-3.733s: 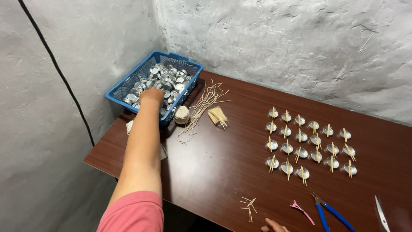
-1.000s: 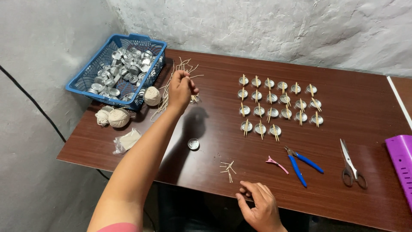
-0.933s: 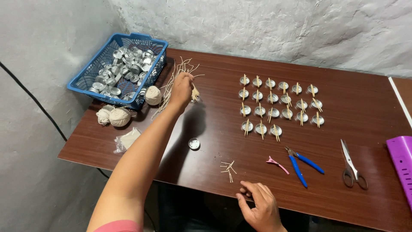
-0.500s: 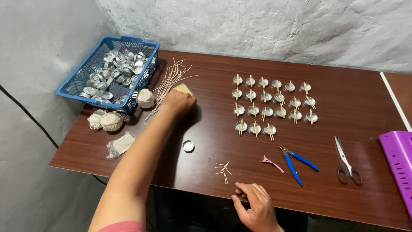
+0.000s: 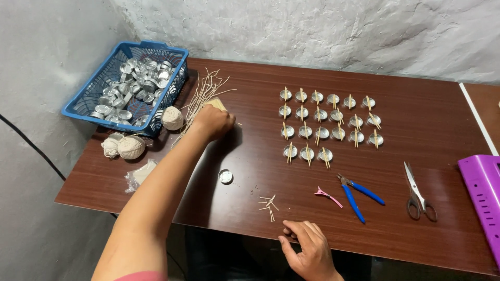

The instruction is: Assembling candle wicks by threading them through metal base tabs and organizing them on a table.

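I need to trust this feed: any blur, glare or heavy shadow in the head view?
Head view: sharp and evenly lit; the left hand casts a soft shadow on the table; faint sheen on the metal cups; straight table edges bow slightly, a wide-angle effect.

Blue basket (image 5: 83, 106) (silver cups (image 5: 130, 83)), purple tray (image 5: 482, 200), dk brown table (image 5: 427, 104)
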